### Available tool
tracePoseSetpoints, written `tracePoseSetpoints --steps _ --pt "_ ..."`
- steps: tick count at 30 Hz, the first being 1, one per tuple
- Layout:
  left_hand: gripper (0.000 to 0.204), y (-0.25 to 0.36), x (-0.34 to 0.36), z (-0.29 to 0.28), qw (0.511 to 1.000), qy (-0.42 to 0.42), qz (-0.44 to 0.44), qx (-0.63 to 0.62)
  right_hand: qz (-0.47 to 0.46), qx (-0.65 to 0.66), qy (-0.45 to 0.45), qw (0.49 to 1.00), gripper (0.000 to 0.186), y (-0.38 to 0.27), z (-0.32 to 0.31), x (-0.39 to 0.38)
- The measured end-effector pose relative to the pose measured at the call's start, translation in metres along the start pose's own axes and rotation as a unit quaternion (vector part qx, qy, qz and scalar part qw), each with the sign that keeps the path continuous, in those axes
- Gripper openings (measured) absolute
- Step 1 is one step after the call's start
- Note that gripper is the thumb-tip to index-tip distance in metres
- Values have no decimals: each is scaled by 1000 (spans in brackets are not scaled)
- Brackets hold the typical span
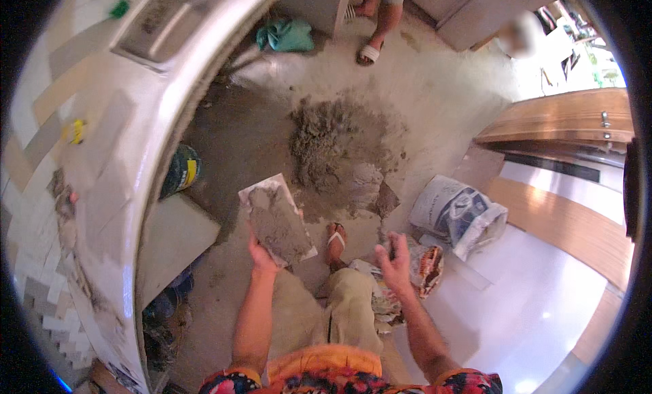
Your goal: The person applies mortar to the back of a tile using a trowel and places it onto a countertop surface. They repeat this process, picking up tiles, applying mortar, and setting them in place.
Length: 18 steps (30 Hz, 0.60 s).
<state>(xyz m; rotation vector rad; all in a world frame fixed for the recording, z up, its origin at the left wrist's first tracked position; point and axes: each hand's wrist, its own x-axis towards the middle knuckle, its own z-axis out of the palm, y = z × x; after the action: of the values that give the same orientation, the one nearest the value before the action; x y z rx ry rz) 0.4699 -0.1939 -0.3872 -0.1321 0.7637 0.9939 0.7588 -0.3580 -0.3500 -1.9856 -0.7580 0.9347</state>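
Note:
My left hand (pixel 263 253) grips the lower left edge of a rectangular tile (pixel 311 250), which is tilted in front of me. Grey wet mortar (pixel 277 221) covers most of its upper face. My right hand (pixel 396 261) is closed around the handle of a trowel (pixel 386 199), partly hidden by the fingers; its mortar-smeared blade points away from me. Beyond both hands, a rough heap of mortar (pixel 326 139) lies spread on the floor.
A white and blue sack (pixel 451 210) and a torn bag (pixel 430 268) lie at the right, near wooden panels (pixel 557 122). Left is a counter (pixel 129 163) with a sink (pixel 163 27); a dark bucket (pixel 182 170) stands beside it. Another person's sandalled foot (pixel 369 53) is at the far side.

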Motion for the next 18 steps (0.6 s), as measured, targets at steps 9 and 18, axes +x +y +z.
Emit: tracePoseSetpoints --steps 9,18 --pt "79 -15 102 -120 996 -39 -75 -20 178 -279 77 941 47 223 231 139" --pt "82 -12 -5 -82 998 -11 -33 -58 -10 -244 39 969 37 162 160 102"
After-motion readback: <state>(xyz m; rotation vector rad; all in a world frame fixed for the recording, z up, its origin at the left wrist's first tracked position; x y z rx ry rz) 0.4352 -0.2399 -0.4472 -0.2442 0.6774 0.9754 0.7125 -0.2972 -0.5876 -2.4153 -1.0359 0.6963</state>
